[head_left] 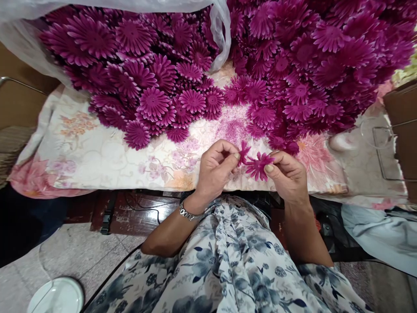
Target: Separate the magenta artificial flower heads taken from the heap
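Note:
Between thumb and fingers, my left hand (220, 164) pinches a small magenta artificial flower piece (243, 152), partly hidden by the fingertips. My right hand (288, 173) grips the edge of a larger magenta flower petal layer (258, 166) with its thumb on top. The two flower pieces are close together, and I cannot tell whether they touch. Both hands are over the front edge of the table. Just beyond them lies a heap of magenta artificial flowers (298, 93) on the right, and another flower heap (153, 102) spreads on the left.
A floral tablecloth (87, 161) covers the table, with purple specks (232, 128) on it between the heaps. A translucent plastic bag (221, 32) lies round the left heap. Cardboard boxes (402, 117) with wire stand at the sides. A round white object (57, 296) is on the floor.

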`<state>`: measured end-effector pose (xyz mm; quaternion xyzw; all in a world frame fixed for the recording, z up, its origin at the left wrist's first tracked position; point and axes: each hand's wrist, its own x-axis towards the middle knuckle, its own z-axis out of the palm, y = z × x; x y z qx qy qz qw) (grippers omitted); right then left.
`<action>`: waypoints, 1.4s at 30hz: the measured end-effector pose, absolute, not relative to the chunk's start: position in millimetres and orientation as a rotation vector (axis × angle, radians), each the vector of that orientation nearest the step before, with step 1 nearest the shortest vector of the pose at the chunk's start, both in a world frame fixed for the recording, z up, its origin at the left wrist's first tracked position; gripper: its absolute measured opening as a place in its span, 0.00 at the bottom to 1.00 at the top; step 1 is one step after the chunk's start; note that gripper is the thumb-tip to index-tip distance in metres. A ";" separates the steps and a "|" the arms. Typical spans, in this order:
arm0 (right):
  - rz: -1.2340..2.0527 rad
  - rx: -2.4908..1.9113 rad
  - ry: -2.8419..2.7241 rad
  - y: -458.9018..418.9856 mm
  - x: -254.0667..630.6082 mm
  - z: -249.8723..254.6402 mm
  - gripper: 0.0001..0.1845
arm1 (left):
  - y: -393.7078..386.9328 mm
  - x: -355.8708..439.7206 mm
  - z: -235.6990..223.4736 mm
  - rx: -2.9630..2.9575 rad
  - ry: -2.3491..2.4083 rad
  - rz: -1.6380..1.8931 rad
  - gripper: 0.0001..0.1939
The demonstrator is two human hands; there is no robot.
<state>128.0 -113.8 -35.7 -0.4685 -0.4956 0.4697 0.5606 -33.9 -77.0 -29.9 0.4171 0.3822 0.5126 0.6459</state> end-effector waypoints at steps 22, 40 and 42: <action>-0.205 -1.884 -1.589 -108.8 186.5 -26.0 0.13 | -72.1 -24.6 -18.2 0.714 0.869 1.033 0.09; -0.005 -2.017 -1.691 -96.7 183.7 -36.7 0.10 | -26.8 43.2 -15.0 2.215 1.003 0.562 0.11; 0.015 -1.972 -1.694 -97.3 179.9 -38.8 0.08 | -26.7 47.0 -16.4 2.256 0.983 0.489 0.13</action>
